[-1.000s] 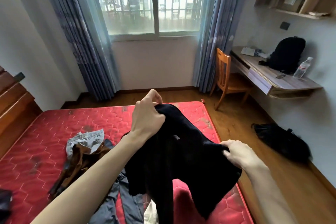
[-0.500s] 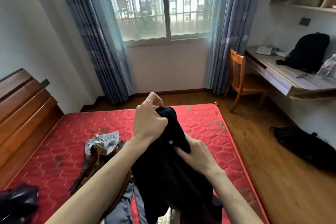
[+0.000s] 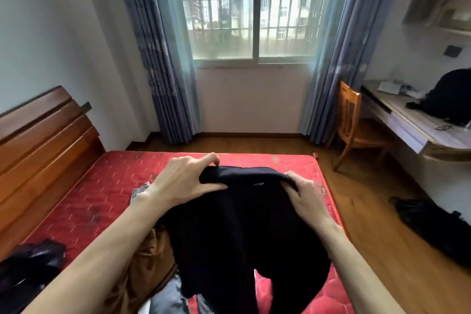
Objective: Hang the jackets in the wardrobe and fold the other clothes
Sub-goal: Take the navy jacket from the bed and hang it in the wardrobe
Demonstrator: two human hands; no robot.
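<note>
Overhead, two hands, left hand (image 3: 182, 181), right hand (image 3: 307, 196), gripping one black garment (image 3: 242, 232)

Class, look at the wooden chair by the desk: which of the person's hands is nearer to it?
The right hand. It grips the black garment on the side toward the wooden chair; the left hand grips the garment's far side.

Looks like someone's bedroom: a bed (image 3: 107, 186) with a red mattress, curtains (image 3: 158, 58) and window (image 3: 252, 7) beyond it, desk (image 3: 413, 125) and chair (image 3: 351, 120) to the bed's right.
</note>
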